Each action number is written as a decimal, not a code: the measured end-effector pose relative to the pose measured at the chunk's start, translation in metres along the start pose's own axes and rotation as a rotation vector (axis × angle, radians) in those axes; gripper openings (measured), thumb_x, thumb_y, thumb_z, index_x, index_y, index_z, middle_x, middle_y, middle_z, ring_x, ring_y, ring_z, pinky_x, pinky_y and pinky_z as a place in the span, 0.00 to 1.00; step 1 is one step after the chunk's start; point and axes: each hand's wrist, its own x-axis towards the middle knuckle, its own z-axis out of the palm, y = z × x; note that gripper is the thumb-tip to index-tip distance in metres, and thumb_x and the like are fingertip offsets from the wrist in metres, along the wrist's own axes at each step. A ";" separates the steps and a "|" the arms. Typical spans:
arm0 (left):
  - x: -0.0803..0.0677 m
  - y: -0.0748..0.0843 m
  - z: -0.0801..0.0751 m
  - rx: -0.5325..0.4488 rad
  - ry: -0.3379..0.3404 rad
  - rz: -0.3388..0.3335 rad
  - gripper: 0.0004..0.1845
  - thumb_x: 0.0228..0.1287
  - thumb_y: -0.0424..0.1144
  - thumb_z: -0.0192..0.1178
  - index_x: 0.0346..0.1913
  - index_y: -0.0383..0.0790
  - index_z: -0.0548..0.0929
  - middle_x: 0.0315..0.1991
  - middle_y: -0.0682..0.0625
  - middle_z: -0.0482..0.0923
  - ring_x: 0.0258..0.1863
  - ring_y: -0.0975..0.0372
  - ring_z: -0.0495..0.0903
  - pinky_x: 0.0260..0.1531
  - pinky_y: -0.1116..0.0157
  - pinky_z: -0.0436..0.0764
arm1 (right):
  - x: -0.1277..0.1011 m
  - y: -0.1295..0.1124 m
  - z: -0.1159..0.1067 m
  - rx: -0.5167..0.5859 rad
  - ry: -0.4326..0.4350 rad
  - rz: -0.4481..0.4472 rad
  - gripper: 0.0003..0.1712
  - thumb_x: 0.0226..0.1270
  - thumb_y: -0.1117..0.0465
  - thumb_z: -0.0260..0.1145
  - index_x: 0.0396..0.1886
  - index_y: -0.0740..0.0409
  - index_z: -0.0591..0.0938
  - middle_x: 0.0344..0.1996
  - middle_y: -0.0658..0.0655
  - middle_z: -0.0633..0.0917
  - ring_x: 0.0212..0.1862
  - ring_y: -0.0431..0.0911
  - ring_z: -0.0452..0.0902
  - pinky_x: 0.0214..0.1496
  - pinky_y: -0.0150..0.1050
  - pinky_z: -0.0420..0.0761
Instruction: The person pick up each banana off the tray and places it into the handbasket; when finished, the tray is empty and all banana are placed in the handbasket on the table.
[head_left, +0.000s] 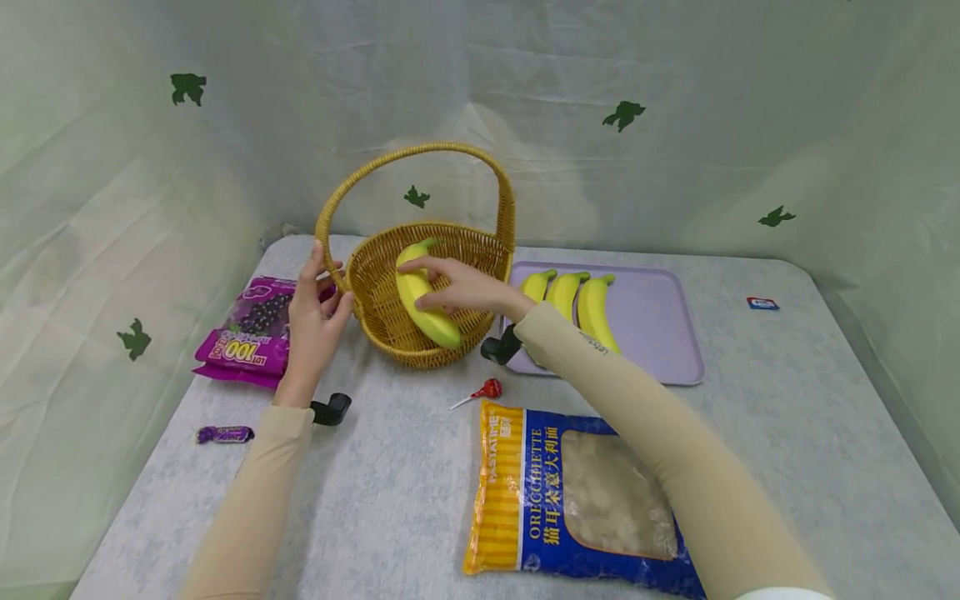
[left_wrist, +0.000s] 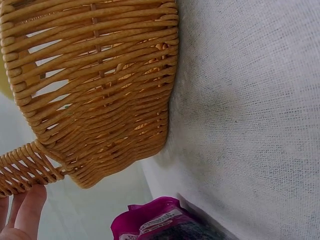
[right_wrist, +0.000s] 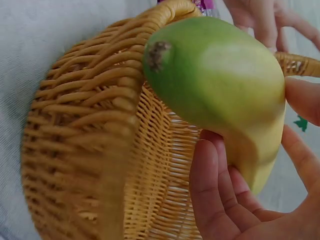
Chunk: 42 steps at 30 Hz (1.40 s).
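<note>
A yellow banana (head_left: 425,300) with green ends is held over the opening of a wicker basket (head_left: 420,358). My right hand (head_left: 468,287) grips it between thumb and fingers; up close in the right wrist view, the banana's green tip (right_wrist: 170,55) is near the basket rim (right_wrist: 132,95). My left hand (head_left: 315,321) holds the basket by the lower left part of its tall handle (head_left: 324,221). In the left wrist view, the fingers (left_wrist: 31,210) touch that handle, while the palm is mostly out of frame.
Several bananas (head_left: 596,312) lie on a lilac tray (head_left: 660,333) right of the basket. A purple candy bag (head_left: 243,342) sits at left, above a small purple-wrapped candy (head_left: 225,434). A red lollipop (head_left: 491,388), a pasta bag (head_left: 540,500) and a small red-blue packet (head_left: 762,303) are on the table.
</note>
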 end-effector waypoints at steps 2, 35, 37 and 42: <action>0.001 -0.004 0.000 0.005 0.000 0.005 0.40 0.66 0.24 0.54 0.75 0.51 0.51 0.62 0.37 0.64 0.59 0.45 0.70 0.57 0.57 0.73 | 0.007 0.000 0.003 0.001 0.010 0.006 0.33 0.66 0.62 0.63 0.71 0.51 0.66 0.46 0.60 0.73 0.33 0.47 0.72 0.42 0.51 0.81; 0.003 -0.009 0.000 0.051 -0.009 0.038 0.40 0.67 0.30 0.56 0.75 0.59 0.52 0.60 0.38 0.64 0.59 0.45 0.71 0.57 0.57 0.73 | 0.059 0.013 0.055 -0.263 -0.034 0.206 0.36 0.66 0.66 0.62 0.73 0.50 0.64 0.67 0.60 0.68 0.54 0.47 0.68 0.51 0.33 0.70; 0.003 -0.009 0.000 0.047 -0.008 0.036 0.39 0.68 0.31 0.56 0.75 0.59 0.52 0.60 0.38 0.64 0.59 0.44 0.71 0.57 0.55 0.72 | 0.058 0.014 0.056 -0.259 -0.039 0.215 0.36 0.66 0.66 0.62 0.73 0.50 0.64 0.68 0.59 0.67 0.57 0.47 0.67 0.54 0.34 0.70; 0.002 -0.009 0.000 0.032 0.000 0.052 0.39 0.68 0.30 0.55 0.75 0.59 0.51 0.59 0.35 0.64 0.58 0.41 0.71 0.56 0.49 0.72 | 0.052 0.015 0.051 -0.144 -0.015 0.192 0.35 0.67 0.66 0.62 0.73 0.51 0.63 0.69 0.57 0.65 0.64 0.49 0.64 0.61 0.40 0.70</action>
